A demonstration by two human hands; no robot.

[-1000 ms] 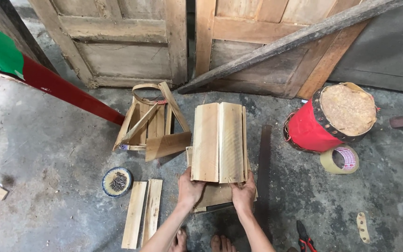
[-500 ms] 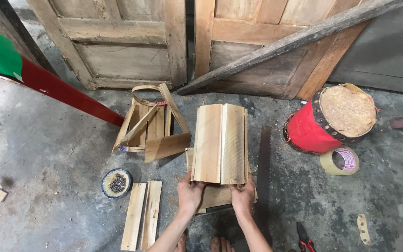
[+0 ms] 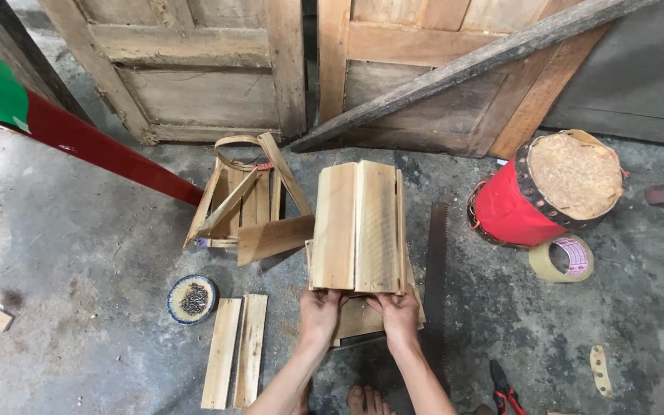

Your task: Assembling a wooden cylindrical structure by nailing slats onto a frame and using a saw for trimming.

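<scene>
On a dusty concrete floor (image 3: 78, 253) before old wooden doors (image 3: 194, 69), the left hand (image 3: 320, 311) and right hand (image 3: 399, 313) each grip the near end of a plank bundle (image 3: 356, 227), fingers curled on it. A saw (image 3: 433, 269) lies just right; a bowl of nails (image 3: 192, 299) sits left.

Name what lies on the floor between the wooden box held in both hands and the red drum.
In the head view, a hand saw lies on the concrete between the wooden box and the red drum, its blade alongside the box.

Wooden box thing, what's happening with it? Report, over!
Left hand and right hand grip wooden slat assembly at near edge. Saw lies alongside, right. Nail bowl left.
</scene>
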